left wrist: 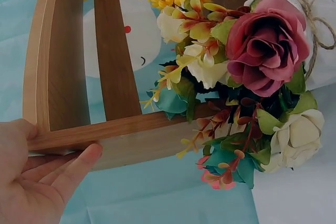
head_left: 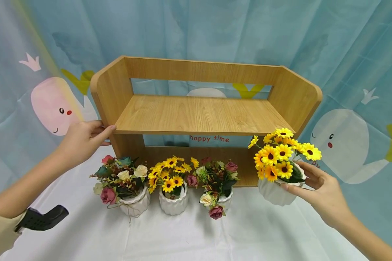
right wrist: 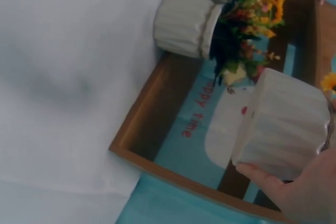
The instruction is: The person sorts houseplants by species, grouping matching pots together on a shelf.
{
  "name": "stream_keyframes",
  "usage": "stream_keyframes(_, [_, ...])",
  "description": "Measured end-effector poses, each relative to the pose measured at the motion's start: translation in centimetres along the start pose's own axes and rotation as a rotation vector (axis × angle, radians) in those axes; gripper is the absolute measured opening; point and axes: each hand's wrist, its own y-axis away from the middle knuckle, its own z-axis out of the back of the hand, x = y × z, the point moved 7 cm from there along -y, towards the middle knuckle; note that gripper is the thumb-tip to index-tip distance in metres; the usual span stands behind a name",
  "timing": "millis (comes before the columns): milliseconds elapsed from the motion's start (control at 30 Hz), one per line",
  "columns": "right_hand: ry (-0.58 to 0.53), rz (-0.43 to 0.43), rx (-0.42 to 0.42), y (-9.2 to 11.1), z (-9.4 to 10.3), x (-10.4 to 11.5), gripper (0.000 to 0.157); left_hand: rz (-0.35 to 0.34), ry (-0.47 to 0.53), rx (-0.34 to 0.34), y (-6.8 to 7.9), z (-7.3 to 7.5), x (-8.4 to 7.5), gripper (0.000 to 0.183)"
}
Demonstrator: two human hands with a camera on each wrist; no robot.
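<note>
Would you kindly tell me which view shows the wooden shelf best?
The head view: it frames the wooden shelf from side to side, though potted flowers cover parts. The left wrist view shows only its left part, partly behind flowers; the right wrist view crops it, with pots in front.

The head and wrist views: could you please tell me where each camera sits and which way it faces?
Head: worn on the head, facing forward and down at the shelf; the left grip, right grip and forearms show.
Left wrist: worn there, facing the left grip, the shelf's end and a bouquet; only that grip shows.
Right wrist: worn there, facing the held pot and shelf; the right grip shows, plus part of the left, top right.
Head and right wrist views share the held pot.
</note>
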Motion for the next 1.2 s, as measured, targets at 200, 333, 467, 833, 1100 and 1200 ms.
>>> stream_keyframes(200, [-0.038,0.052,0.025,-0.4,0.4,1.4,0.067,0.009,0.013,-0.001,-0.1,-0.1,0.2,0.039])
stream_keyframes(333, [-0.067,0.074,0.039,-0.8,0.6,2.3,0.066,0.011,0.019,-0.007,0.1,0.0,0.2,0.040])
stream_keyframes(467, [-0.095,0.084,0.058,-1.3,0.7,3.3,0.069,0.021,0.017,-0.011,0.3,0.0,0.4,0.043])
stream_keyframes(833, [-0.110,0.055,0.097,-2.9,0.8,5.6,0.082,0.062,0.049,0.040,0.1,-0.1,1.1,0.047])
stream_keyframes(1100, [-0.099,0.042,0.117,-3.9,0.9,7.5,0.086,0.066,0.048,0.046,0.0,-0.2,0.9,0.049])
stream_keyframes(1200, [-0.080,0.052,0.128,-4.2,1.0,8.5,0.085,0.065,0.048,0.044,0.0,-0.2,0.9,0.049])
